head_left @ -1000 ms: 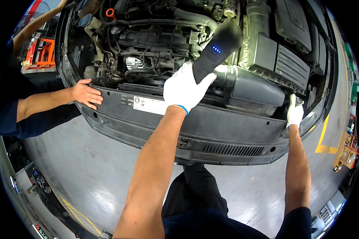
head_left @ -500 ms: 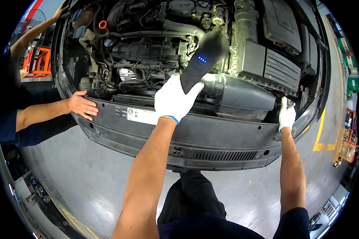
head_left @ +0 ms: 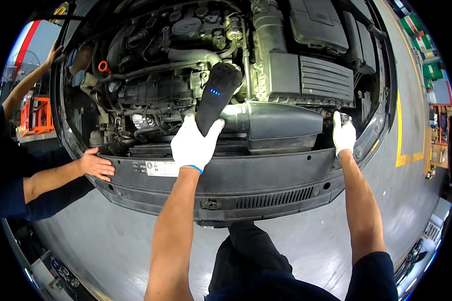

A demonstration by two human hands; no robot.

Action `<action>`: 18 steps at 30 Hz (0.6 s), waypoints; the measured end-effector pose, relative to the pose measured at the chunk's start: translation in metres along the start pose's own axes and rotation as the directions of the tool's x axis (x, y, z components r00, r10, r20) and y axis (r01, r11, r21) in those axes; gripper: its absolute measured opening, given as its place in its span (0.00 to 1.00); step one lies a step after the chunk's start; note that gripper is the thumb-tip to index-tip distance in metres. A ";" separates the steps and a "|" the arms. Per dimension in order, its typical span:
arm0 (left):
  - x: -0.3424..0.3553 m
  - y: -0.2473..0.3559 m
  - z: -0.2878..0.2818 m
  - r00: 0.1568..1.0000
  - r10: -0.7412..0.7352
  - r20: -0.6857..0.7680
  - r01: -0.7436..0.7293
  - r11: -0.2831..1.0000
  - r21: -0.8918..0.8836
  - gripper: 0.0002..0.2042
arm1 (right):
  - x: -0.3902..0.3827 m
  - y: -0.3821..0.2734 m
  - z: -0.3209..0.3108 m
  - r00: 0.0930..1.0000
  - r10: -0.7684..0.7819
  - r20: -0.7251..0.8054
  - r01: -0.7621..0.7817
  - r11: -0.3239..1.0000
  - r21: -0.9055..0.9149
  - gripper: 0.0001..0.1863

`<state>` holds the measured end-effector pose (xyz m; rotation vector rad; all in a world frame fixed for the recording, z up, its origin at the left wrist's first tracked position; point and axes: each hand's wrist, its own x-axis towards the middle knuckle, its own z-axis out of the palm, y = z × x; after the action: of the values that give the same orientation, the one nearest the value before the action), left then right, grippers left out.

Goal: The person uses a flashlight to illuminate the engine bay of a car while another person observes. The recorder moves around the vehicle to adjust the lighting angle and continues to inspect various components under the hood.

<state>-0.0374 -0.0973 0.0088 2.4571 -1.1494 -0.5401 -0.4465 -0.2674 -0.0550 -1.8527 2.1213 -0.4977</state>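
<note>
My left hand (head_left: 193, 143), in a white glove with a blue cuff edge, is closed around a black handheld work light (head_left: 218, 98). A row of small blue lights glows on its back, and its beam falls on the engine (head_left: 186, 30) and the hoses beyond. My right hand (head_left: 344, 135), gloved too, is closed at the right front corner of the engine bay, beside the black air intake duct (head_left: 286, 123). Its fingers pinch at a small dark part there, too hidden to name. The ribbed black air filter box (head_left: 306, 75) lies just beyond the duct.
A co-worker's bare hand (head_left: 98, 165) rests on the black front panel (head_left: 256, 173) at left; the other hand (head_left: 52, 52) touches the car's far left edge. An orange stand (head_left: 36, 116) is at far left. Shelves with green boxes (head_left: 432, 72) line the right.
My view has shifted, so the engine bay sits further left in it. The work light stays in my left hand, now held more upright. My right hand stays at the same corner.
</note>
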 end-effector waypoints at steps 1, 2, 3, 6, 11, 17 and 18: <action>0.000 0.001 0.001 1.000 -0.005 0.001 0.005 1.000 0.006 0.40 | 0.002 0.001 0.000 1.000 -0.006 0.010 0.006 1.000 -0.031 0.29; 0.000 0.001 0.002 1.000 -0.010 0.002 0.010 1.000 0.012 0.40 | 0.001 0.003 0.000 1.000 0.011 0.003 -0.011 1.000 -0.010 0.30; -0.001 0.000 0.003 1.000 -0.001 -0.020 0.001 1.000 0.006 0.39 | 0.001 0.003 0.000 1.000 0.010 0.010 -0.010 1.000 -0.016 0.30; -0.001 -0.002 0.004 0.999 0.013 -0.033 -0.013 1.000 0.003 0.38 | -0.001 0.002 0.001 1.000 0.022 0.020 -0.022 1.000 -0.005 0.31; -0.001 -0.004 0.006 0.998 0.014 -0.057 -0.013 1.000 0.013 0.36 | -0.002 -0.005 -0.004 1.000 -0.011 0.020 0.012 1.000 -0.021 0.29; -0.003 -0.001 0.010 0.995 0.043 -0.090 -0.045 0.999 -0.016 0.33 | -0.006 -0.013 -0.012 0.999 0.032 0.038 -0.032 0.999 -0.003 0.26; -0.004 0.001 0.008 0.994 0.054 -0.096 -0.055 0.998 -0.012 0.32 | -0.006 -0.014 -0.012 0.999 0.026 0.034 -0.026 1.000 0.004 0.26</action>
<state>-0.0441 -0.0959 0.0029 2.4039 -1.1658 -0.4092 -0.4378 -0.2620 -0.0385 -1.8158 2.1175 -0.4610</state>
